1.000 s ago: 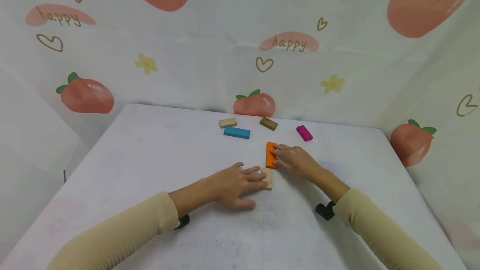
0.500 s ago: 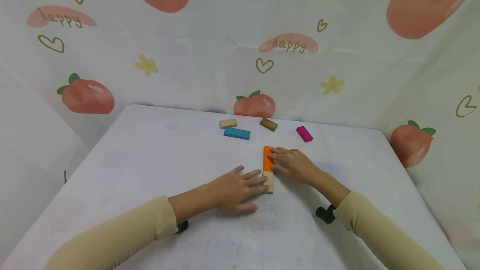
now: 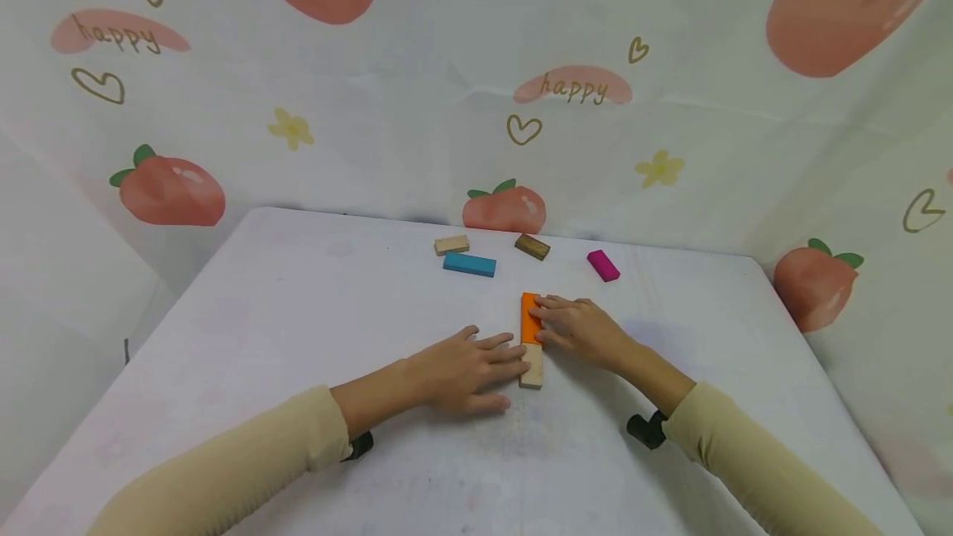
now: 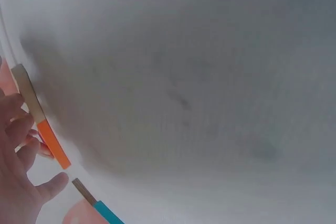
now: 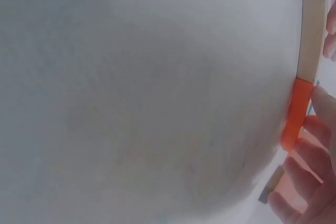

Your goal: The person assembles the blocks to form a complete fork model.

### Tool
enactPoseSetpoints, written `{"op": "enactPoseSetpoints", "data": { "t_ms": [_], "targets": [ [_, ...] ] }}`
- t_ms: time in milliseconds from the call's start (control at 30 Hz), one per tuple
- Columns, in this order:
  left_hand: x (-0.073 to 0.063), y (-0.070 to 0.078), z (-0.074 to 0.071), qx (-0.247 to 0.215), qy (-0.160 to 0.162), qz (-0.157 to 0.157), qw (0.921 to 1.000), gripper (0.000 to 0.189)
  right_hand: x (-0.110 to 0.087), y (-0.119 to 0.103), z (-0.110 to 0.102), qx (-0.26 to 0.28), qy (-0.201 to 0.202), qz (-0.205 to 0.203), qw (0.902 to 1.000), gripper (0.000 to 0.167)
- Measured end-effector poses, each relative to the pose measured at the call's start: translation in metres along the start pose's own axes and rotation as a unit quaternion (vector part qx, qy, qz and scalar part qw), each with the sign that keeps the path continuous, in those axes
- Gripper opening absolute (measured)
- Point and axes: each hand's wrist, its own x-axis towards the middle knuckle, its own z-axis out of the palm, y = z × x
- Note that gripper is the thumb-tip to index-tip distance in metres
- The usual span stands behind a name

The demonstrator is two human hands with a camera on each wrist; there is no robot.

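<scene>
An orange block (image 3: 529,320) and a pale wooden block (image 3: 532,370) lie flat on the table, end against end in one line. At the left side of the pale block, my left hand (image 3: 463,372) rests with fingers spread, its fingertips touching that block. From the other side my right hand (image 3: 581,332) touches the orange block, with fingertips over its right edge and the thumb near the joint. In the left wrist view, the pale block (image 4: 29,94) and orange block (image 4: 54,144) form a continuous strip. The right wrist view shows fingers along the orange block (image 5: 298,115).
Towards the back of the white table (image 3: 335,296) lie a second pale block (image 3: 451,245), a blue block (image 3: 470,265), a brown block (image 3: 532,246) and a magenta block (image 3: 604,265). A fruit-patterned cloth (image 3: 417,106) hangs behind.
The orange block has slid slightly left and nearer with my right hand, and its end now meets the pale block. The pale block has shifted a little nearer; my left hand stays almost in place.
</scene>
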Motion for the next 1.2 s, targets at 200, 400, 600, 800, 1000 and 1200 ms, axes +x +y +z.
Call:
{"op": "enactPoseSetpoints", "data": {
  "t_ms": [200,400,600,800,1000,1200],
  "targets": [
    [-0.0011,0.0021,0.002,0.006,0.009,0.004,0.9999,0.059,-0.0013,-0.0029,0.0002,0.001,0.006,-0.004,1.0,0.049],
    [-0.0028,0.0035,0.0036,0.016,0.012,0.006,0.9998,0.058,-0.0028,-0.0048,0.0011,-0.005,0.007,-0.008,0.9999,0.049],
    [-0.004,0.0045,0.0029,0.017,0.01,0.006,0.9998,0.058,-0.0044,-0.0056,0.0024,-0.008,0.013,-0.009,0.9998,0.048],
    [-0.0048,0.0056,0.0017,0.02,0.012,0.01,0.9997,0.058,-0.0048,-0.0051,0.0027,-0.009,0.011,-0.01,0.9999,0.048],
    [-0.0043,0.0053,0.002,0.021,0.009,0.009,0.9997,0.058,-0.0049,-0.0051,0.0015,-0.011,0.012,-0.019,0.9997,0.049],
    [-0.0038,0.0046,0.0028,0.013,0.005,0.01,0.9998,0.058,-0.006,-0.0059,-0.0006,-0.007,0.001,-0.022,0.9997,0.05]
  ]
}}
